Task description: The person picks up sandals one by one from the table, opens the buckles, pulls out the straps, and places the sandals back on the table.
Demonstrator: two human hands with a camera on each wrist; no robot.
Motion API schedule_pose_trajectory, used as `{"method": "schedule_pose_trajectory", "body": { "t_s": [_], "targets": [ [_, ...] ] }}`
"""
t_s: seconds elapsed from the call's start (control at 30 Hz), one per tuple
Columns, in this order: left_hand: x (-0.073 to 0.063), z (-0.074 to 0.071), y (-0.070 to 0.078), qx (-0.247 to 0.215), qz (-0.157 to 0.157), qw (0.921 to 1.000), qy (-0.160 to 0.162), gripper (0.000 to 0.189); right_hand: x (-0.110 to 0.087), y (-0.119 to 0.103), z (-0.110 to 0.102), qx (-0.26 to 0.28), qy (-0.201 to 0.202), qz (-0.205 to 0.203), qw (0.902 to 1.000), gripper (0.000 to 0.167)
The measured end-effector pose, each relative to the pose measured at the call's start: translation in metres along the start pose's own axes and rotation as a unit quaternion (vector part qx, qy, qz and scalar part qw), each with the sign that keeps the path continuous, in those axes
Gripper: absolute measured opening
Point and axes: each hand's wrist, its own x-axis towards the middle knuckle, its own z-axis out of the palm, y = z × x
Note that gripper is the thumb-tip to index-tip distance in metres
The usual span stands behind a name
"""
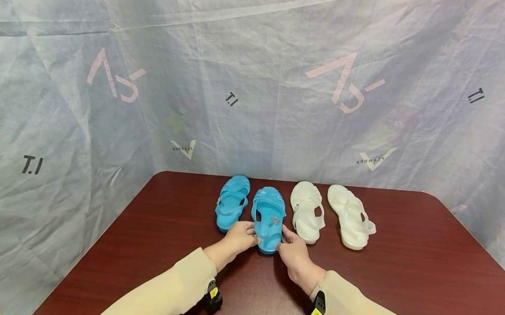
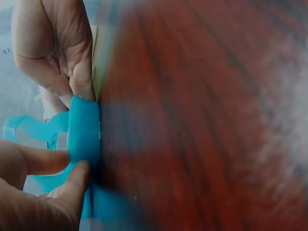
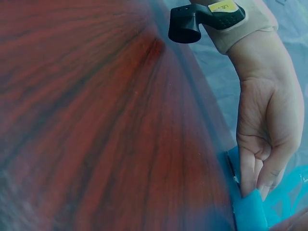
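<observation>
A blue sandal [image 1: 269, 212], toe pointing away, lies on the table with both hands at its heel. My left hand [image 1: 239, 237] pinches the heel's left side. On the right side of the heel, my right hand [image 1: 295, 254] holds it between thumb and fingers. The left wrist view shows the blue heel [image 2: 84, 130] close up, gripped from both sides. Only a bit of the right hand [image 3: 293, 224] appears in the right wrist view's corner. Another blue sandal [image 1: 232, 203] lies just left of the held one, beside the left hand.
Two white sandals, one nearer [image 1: 307, 211] and one farther right [image 1: 351, 218], lie to the right with toes away. All stand near the back edge of the dark red wooden table [image 1: 400, 258]. A grey printed cloth [image 1: 273, 74] hangs behind.
</observation>
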Motion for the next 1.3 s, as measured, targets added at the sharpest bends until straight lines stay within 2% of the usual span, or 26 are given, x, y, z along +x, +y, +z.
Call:
{"method": "schedule_pose_trajectory", "body": {
  "t_s": [0.27, 0.43, 0.83, 1.07, 1.3],
  "targets": [
    [0.006, -0.004, 0.000, 0.053, 0.008, 0.9986, 0.008, 0.055, 0.008, -0.001, 0.003, -0.002, 0.000, 0.003, 1.0000, 0.067],
    [0.009, -0.004, 0.002, 0.050, -0.006, 0.9986, 0.015, 0.056, 0.010, -0.003, 0.004, -0.007, 0.000, 0.004, 1.0000, 0.069],
    [0.013, 0.000, 0.002, 0.052, 0.000, 0.9981, 0.031, 0.052, 0.017, 0.000, 0.006, -0.014, 0.018, 0.001, 0.9997, 0.069],
    [0.018, 0.003, 0.004, 0.056, -0.004, 0.9980, 0.028, 0.053, 0.020, -0.001, 0.004, -0.007, 0.024, -0.005, 0.9997, 0.068],
    [0.023, 0.001, 0.008, 0.062, -0.009, 0.9977, 0.028, 0.051, 0.026, -0.005, 0.005, -0.002, 0.022, 0.003, 0.9998, 0.069]
  ]
}}
